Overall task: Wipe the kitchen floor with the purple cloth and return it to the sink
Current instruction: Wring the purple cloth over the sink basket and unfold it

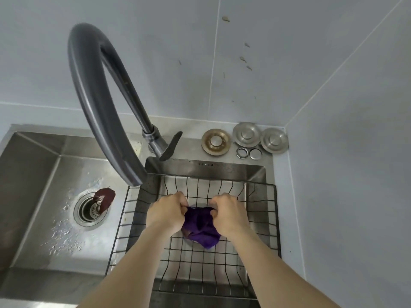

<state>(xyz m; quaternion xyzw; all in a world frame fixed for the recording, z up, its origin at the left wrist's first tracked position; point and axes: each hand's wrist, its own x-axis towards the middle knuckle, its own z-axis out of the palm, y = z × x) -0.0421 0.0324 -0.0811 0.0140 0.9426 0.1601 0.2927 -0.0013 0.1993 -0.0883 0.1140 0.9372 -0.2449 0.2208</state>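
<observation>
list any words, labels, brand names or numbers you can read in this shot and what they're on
None can be read.
The dark marks on the back wall of the right sink basin could be a stamp, but they are too small and blurred to read.
The faucet, the metal sink plugs, the wire rack and the purple cloth held by the left hand and right hand show no print.
</observation>
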